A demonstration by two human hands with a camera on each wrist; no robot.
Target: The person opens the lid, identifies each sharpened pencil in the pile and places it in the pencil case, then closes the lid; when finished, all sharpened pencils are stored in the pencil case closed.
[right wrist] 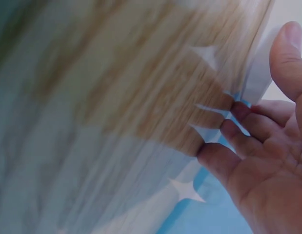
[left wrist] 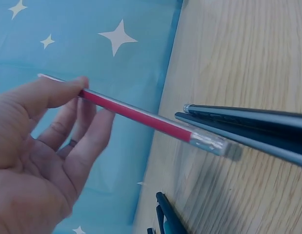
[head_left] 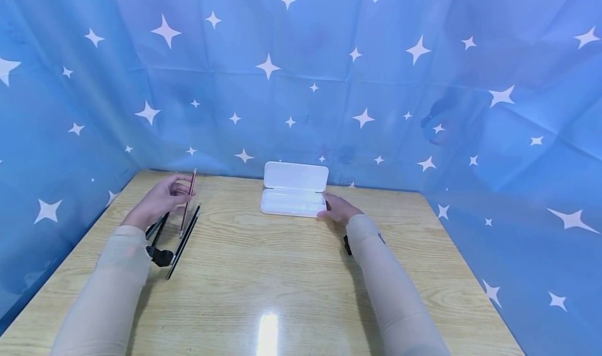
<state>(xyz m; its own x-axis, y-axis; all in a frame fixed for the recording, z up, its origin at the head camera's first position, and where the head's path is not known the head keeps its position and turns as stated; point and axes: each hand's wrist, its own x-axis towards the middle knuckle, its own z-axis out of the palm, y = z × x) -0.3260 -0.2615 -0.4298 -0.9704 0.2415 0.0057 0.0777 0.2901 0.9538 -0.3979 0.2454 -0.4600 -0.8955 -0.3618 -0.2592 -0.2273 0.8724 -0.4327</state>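
Observation:
My left hand pinches a red pencil between thumb and fingertips. The pencil has a silver band and a pale eraser at its lower end and tilts above the left part of the table. Below it lie dark pencils, with several dark pens or pencils partly hidden by the left wrist. At the back of the table a white pencil case stands with its lid raised. My right hand is at the case's right end, thumb by its front corner, fingertips down on the tabletop in the right wrist view.
The wooden table ends at the back and both sides against a blue curtain with white stars. A bright light reflection shows near the table's front middle. Black camera mounts sit on the wrists, close over the dark pencils on the left.

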